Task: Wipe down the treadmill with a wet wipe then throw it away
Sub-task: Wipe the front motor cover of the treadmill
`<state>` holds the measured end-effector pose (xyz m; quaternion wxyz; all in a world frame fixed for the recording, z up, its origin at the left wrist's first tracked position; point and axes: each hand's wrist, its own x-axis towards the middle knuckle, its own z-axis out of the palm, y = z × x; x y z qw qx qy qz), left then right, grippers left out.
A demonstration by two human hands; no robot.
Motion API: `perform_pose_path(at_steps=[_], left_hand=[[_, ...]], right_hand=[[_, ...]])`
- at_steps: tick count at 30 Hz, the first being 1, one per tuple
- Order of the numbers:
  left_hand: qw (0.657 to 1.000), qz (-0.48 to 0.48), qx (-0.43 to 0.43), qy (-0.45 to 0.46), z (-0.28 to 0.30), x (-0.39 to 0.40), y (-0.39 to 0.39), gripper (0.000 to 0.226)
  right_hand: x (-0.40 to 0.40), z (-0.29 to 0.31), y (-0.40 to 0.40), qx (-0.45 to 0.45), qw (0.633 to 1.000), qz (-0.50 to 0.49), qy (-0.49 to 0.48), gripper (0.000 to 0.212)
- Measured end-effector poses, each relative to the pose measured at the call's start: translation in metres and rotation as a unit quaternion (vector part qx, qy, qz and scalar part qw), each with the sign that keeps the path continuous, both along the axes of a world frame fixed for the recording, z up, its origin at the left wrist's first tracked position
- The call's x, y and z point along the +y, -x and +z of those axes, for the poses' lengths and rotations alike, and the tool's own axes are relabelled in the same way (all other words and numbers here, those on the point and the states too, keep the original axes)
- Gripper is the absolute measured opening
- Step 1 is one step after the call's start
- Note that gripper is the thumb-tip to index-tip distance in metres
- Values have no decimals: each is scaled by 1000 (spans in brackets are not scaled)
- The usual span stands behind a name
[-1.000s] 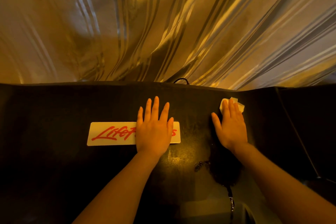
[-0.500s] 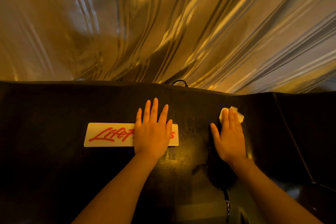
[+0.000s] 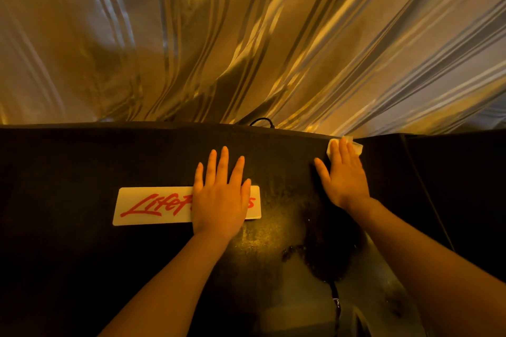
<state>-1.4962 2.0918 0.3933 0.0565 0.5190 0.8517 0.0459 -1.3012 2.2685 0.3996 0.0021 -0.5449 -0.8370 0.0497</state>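
Hanging behind it all, a shiny striped curtain (image 3: 273, 35) is seen. Next, the black treadmill hood (image 3: 82, 254) is braced by the flat left hand (image 3: 219, 200) (half over the logo sticker (image 3: 153, 205)), and the wet wipe (image 3: 357, 146) is pressed near its far edge under the right hand (image 3: 345, 172), fingers straight.

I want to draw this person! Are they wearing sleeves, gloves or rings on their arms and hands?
No sleeves show: both forearms are bare right down to the frame's bottom edge. The left hand and right hand have no gloves, and no rings, watch or bracelet are visible. The fingers are bare too.
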Motion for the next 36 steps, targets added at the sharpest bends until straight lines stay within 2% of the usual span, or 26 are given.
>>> perform_pose_path(at_steps=[11,14,19,23,25,30,36], left_hand=[[1000,-1,-9,-13,-1,0,1,69],[1000,-3,-8,-10,0,-1,0,76],[1000,-3,-2,-8,-1,-1,1,74],[1000,-4,4,-6,-1,0,0,71],[1000,-4,4,-7,-1,0,0,72],[1000,-2,0,-7,-1,0,0,75],[1000,-3,9,-11,-1,-3,0,72]], right_hand=[[-44,-14,-15,57,997,-50,-3,89],[-37,-15,-20,34,999,-30,-24,89],[1,3,-21,-60,997,-3,-37,90],[15,7,-26,-107,992,31,-63,108],[11,6,-27,-111,991,30,-71,110],[-16,0,-39,-104,992,16,-65,98],[-25,0,-51,-124,989,28,-71,100]])
